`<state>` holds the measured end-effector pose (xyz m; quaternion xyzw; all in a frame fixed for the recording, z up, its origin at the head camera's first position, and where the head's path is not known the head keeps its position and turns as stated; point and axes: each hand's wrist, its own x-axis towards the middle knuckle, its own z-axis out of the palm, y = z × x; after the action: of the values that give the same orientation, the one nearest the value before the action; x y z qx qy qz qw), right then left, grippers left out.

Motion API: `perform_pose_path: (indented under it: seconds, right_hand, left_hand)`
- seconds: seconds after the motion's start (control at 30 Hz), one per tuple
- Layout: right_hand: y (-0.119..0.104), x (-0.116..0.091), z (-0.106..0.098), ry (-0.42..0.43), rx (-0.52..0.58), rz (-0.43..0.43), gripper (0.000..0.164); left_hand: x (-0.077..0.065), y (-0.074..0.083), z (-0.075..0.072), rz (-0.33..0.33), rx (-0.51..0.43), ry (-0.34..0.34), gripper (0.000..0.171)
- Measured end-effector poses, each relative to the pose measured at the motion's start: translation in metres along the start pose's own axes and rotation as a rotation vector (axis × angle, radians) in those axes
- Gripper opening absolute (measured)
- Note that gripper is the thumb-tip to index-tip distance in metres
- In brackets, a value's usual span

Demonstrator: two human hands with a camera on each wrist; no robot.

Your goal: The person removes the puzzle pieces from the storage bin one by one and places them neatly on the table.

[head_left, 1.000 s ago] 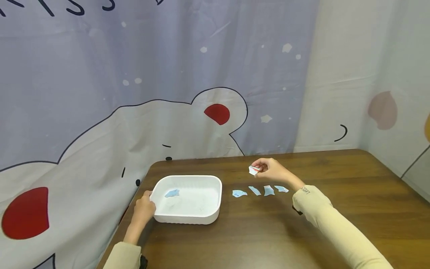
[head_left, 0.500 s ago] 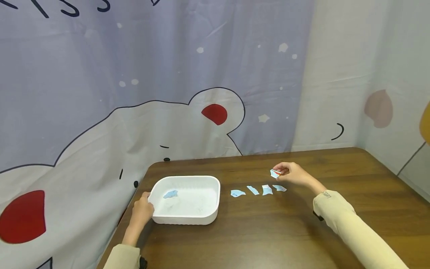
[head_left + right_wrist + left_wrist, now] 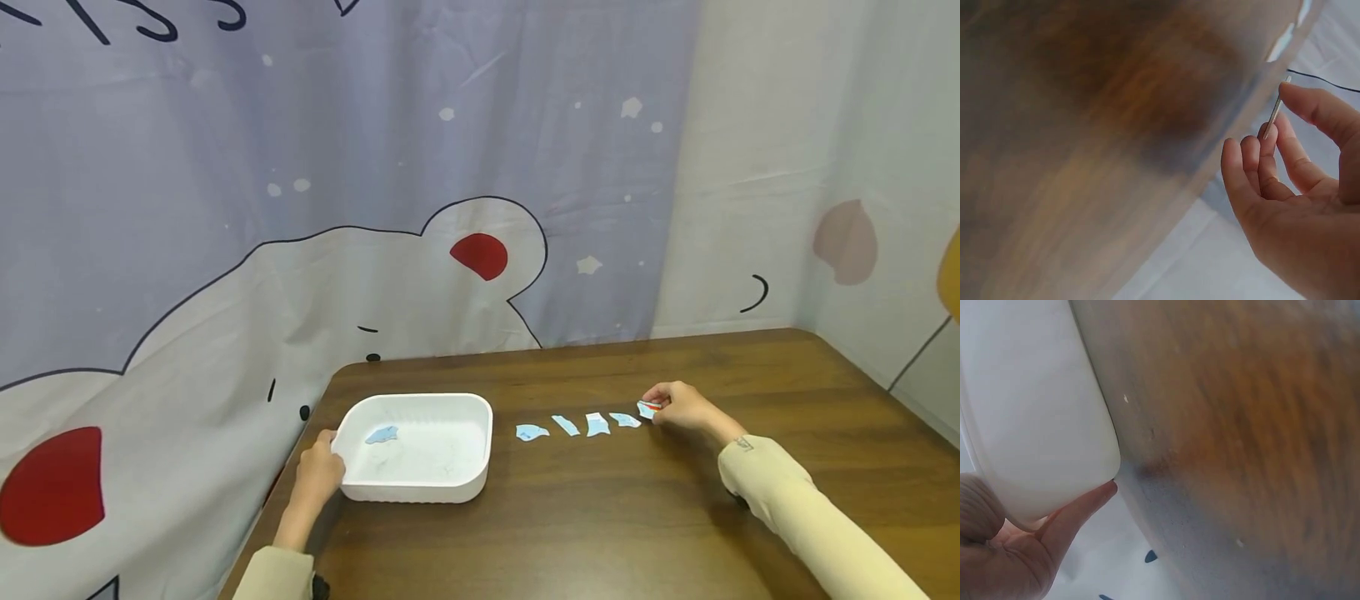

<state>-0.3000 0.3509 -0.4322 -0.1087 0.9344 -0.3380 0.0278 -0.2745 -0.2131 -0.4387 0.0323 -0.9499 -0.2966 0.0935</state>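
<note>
My right hand (image 3: 686, 408) pinches a thin, flat, irregular light-blue piece (image 3: 648, 409) with a red stripe, low over the table at the right end of a row. The right wrist view shows that piece (image 3: 1275, 111) edge-on between thumb and fingertips. Several similar flat blue pieces lie in the row, among them a curved one (image 3: 625, 420) closest to the hand and a wide one (image 3: 532, 432) at the left end. My left hand (image 3: 318, 471) grips the left end of a white plastic basin (image 3: 416, 493). Inside the basin lies one more blue piece (image 3: 382, 434).
The brown wooden table (image 3: 570, 533) has its far edge along a hanging printed curtain (image 3: 360, 275). The basin stands at the left, near the table's left edge, with the row of pieces to its right.
My right hand has carried the red-striped piece rightward past the row and lowered it toward the table. My left hand stays on the basin, and the row looks the same.
</note>
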Motion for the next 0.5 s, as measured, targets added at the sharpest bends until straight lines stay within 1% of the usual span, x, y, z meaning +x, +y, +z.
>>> perform_pose_path:
  seconds: [0.13, 0.37, 0.5]
  right_hand:
    - [0.0038, -0.0007, 0.0024, 0.003, -0.025, 0.009, 0.040]
    - [0.0074, -0.0036, 0.0070, -0.025, -0.019, 0.020, 0.038]
    - [0.0098, -0.0033, 0.0087, -0.024, -0.028, 0.021, 0.038]
  left_hand:
    - [0.0010, 0.0000, 0.0003, -0.008, 0.001, -0.006, 0.044]
    - [0.0015, 0.0002, 0.0005, -0.007, 0.000, -0.011, 0.044]
    - [0.0008, 0.0002, 0.0008, -0.009, 0.001, -0.011, 0.043]
